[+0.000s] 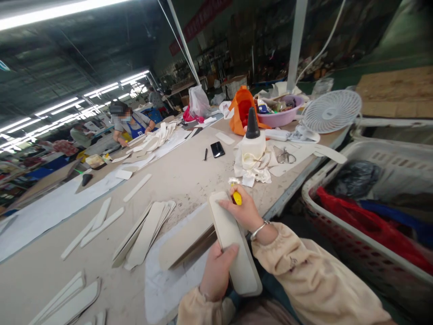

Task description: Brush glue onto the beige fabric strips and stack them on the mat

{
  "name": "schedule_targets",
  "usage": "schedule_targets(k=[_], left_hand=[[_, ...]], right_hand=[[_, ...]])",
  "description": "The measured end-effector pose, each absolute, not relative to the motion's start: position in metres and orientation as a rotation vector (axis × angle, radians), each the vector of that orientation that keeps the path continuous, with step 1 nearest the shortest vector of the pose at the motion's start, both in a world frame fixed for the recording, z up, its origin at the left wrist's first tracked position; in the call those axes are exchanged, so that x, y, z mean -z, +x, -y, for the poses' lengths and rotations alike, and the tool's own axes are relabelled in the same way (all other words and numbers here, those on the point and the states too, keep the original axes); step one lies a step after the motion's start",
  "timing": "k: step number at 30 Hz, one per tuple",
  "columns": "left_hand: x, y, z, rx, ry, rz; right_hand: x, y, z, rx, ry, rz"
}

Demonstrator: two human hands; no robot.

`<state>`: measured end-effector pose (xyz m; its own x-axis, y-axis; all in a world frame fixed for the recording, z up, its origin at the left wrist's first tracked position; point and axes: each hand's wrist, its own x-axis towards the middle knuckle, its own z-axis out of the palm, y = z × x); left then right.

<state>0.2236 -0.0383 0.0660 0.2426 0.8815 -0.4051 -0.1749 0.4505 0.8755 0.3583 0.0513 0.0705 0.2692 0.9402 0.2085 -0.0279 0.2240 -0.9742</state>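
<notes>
A long off-white panel (242,255) with rounded corners is being held aslant in both hands, just over the near edge of the bench (184,180). Its lower left side is being grasped by the left hand (218,268), the thumb being pressed along the upper face. Its top end is being gripped by the right hand (248,210), the thumb being laid on that same face. A yellow handle (237,198) is also being clasped in the right hand, beside the panel's top end; what kind of tool is being held cannot be told.

A group of similar panels (186,237) is being partly covered by the held one and is being supported by a white sheet (157,293). To the left, a fanned pile (149,234) is being carried by the bench, and loose strips (101,221) are being left scattered beyond it.

Farther up, a phone (217,149) is being kept beside a pen (205,154). A white bottle (254,143) is being topped by a black cone (252,124), with scissors (286,156) being set near its right side. In the background, more pale pieces (158,137) are being handled by a co-worker (137,126).
</notes>
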Motion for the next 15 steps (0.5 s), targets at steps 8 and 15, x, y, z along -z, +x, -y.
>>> schedule_targets(k=[8,15], left_hand=[[-0.070,0.216,0.051,-0.691,0.612,-0.922],[-0.057,0.209,0.067,-0.594,0.641,-0.942]], right_hand=[[-0.057,0.363,-0.062,-0.890,-1.097,1.023],[-0.053,0.367,-0.069,-0.902,-1.116,1.011]])
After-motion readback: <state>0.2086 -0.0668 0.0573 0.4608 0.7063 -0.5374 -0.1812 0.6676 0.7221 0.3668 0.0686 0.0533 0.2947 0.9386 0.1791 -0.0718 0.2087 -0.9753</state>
